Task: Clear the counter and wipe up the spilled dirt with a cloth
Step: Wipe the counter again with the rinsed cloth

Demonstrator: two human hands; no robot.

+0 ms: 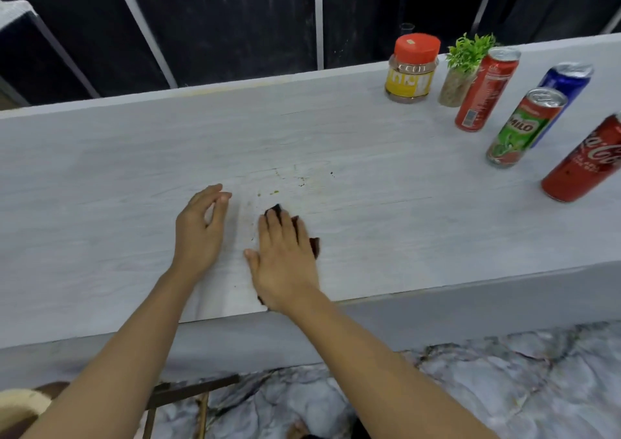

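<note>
- Right hand (285, 254) flat, fingers together, pressing a dark cloth (315, 245) onto the pale counter (100, 170) near its front edge — only corners of the cloth peeking out past the fingertips, at the outer side and under the wrist.
- Left hand (201, 227) just beside it, empty, loosely cupped with fingers half curled, resting on or hovering just over the surface; contact not clear.
- Spilled dirt (302, 180) just ahead of the right fingertips: a faint smear, dark specks and a couple of green crumbs, with a lone speck farther out to the right.
- Probably mid-wipe, the patch ahead not yet clean.
- Best done by pushing the cloth forward past the farthest speck, then drawing back toward the edge with an even, flat palm — gathering crumbs rather than scattering them.
- Worth cupping the free hand at the counter edge to catch whatever gets swept off.
- Well off to the right of the wiping hand: orange-lidded jar (412, 69), small potted plant (463, 69) and five drink cans (524, 126) set aside, clear of the stroke.
</note>
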